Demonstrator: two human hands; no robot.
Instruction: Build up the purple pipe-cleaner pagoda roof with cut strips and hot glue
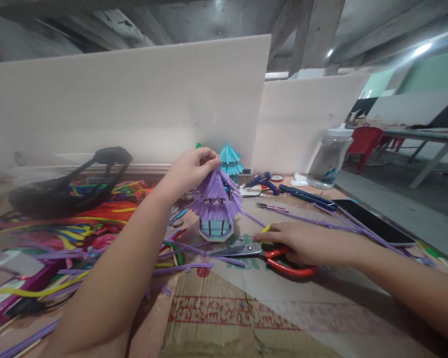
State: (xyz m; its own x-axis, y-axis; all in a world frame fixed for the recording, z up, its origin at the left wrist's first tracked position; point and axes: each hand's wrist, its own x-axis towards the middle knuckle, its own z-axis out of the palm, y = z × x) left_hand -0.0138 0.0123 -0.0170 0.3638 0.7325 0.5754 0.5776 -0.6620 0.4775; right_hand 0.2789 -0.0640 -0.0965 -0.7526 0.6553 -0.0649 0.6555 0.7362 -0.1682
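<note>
A small pagoda model [215, 199] with purple pipe-cleaner roofs and a pale blue base stands upright on the cardboard. My left hand [196, 166] pinches the tip of its top roof, thumb and fingers closed together. To the right, my right hand [296, 241] is curled over the handles of red-handled scissors [289, 268]. The scissor blades lie low over the cardboard, pointing left toward the model's base. A bit of yellow shows by the right fingertips; I cannot tell what it belongs to. Behind the purple model stands a similar turquoise one [230, 158].
Pipe cleaners [93, 223] of several colours heap at the left, near a black strapped item [114, 156]. A blue glue gun [263, 183], tweezers [272, 207], a dark blue cutter [308, 196], a phone [373, 221] and a water bottle [328, 156] lie or stand right.
</note>
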